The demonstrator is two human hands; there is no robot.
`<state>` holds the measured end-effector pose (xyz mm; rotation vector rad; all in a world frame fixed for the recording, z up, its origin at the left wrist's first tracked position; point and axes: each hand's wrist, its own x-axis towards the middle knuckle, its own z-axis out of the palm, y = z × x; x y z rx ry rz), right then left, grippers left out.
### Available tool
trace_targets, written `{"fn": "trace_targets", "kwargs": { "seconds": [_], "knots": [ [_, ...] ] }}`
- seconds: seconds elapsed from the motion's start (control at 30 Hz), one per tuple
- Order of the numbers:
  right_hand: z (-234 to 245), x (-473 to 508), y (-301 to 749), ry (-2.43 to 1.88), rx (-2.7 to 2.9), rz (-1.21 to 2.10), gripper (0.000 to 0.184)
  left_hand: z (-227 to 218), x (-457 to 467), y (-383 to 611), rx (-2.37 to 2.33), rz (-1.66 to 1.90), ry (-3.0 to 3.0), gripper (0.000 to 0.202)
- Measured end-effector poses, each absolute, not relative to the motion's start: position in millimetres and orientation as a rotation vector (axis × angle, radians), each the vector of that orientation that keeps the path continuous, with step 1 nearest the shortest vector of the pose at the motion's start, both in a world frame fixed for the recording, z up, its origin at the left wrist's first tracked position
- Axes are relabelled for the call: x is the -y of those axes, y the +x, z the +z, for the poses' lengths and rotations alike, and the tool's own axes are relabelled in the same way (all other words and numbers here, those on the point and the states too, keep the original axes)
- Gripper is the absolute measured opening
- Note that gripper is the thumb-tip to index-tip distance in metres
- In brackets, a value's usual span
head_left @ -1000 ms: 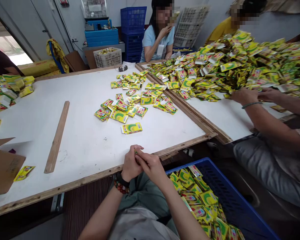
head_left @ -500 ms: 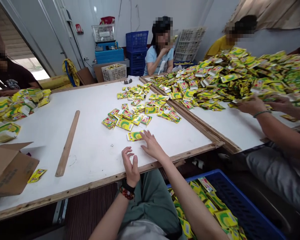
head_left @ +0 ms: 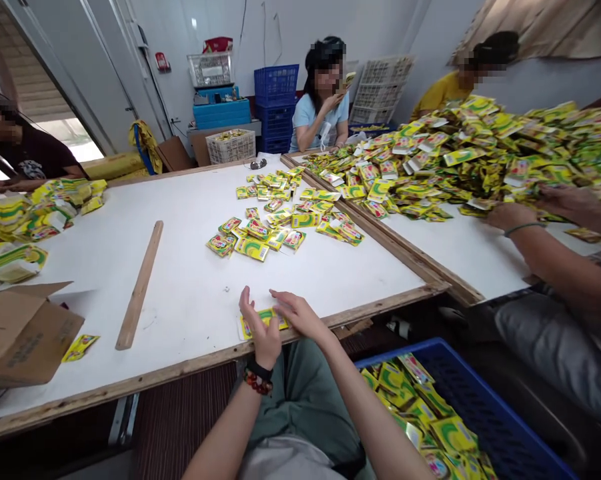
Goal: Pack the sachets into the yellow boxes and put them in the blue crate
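Observation:
A small yellow-green sachet strip [head_left: 263, 321] lies flat on the white table [head_left: 180, 267], close to its near wooden edge. My left hand [head_left: 261, 321] rests on the strip's left part with its fingers spread. My right hand [head_left: 299, 315] comes in from the right, its fingertips on the strip's right end. Neither hand visibly pinches it. Farther up the table, a loose scatter of similar sachets [head_left: 280, 223] lies beyond both hands.
A wooden strip [head_left: 139, 285] lies on the table to my left. Below my right arm stands a blue crate [head_left: 480, 407] of sachets. A co-worker's hands [head_left: 513, 217] work at a large heap [head_left: 455, 160] on the adjoining table. A cardboard box [head_left: 23, 333] sits at the left.
The sachet strip has slid from the scatter's near edge toward me, under my hands. My hands have come closer together over it. The co-worker's hands have shifted slightly at the heap.

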<state>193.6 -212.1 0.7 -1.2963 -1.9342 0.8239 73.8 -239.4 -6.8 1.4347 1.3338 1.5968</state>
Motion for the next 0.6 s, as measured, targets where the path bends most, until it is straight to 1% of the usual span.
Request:
{"fn": "trace_targets", "kwargs": {
  "seconds": [0.13,0.17,0.23,0.3,0.37,0.43,0.47,0.53,0.6],
  "knots": [
    [2.0,225.1,178.6,-1.343,2.154,0.819,0.069,-2.8,242.5,54.3,-1.513,1.749,1.333,0.056],
    [3.9,224.7,173.7,-1.349,2.234,0.819,0.070,-1.5,241.1,46.0,-1.555,1.728,1.280,0.055],
    [7.4,221.6,164.9,-1.355,2.332,0.815,0.065,2.3,235.8,27.2,-1.554,1.580,1.115,0.051],
    [8.8,217.8,159.6,-1.353,2.329,0.807,0.065,8.8,229.4,8.5,-1.407,1.351,0.927,0.046],
    [7.4,214.5,158.6,-1.341,2.330,0.822,0.074,19.2,224.2,-5.1,-1.221,1.209,0.791,0.043],
    [4.6,211.9,161.2,-1.288,2.293,0.901,0.088,32.3,221.4,-9.9,-1.070,1.208,0.746,0.041],
    [3.4,210.8,163.5,-1.250,2.227,0.954,0.092,39.0,220.8,-8.6,-0.999,1.231,0.766,0.041],
    [2.8,209.9,169.6,-1.164,1.983,1.055,0.088,50.0,221.4,-0.5,-0.874,1.283,0.882,0.041],
    [5.1,211.7,176.9,-1.059,1.667,1.162,0.078,55.3,223.9,11.6,-0.862,1.325,1.092,0.048]
  ]
}}
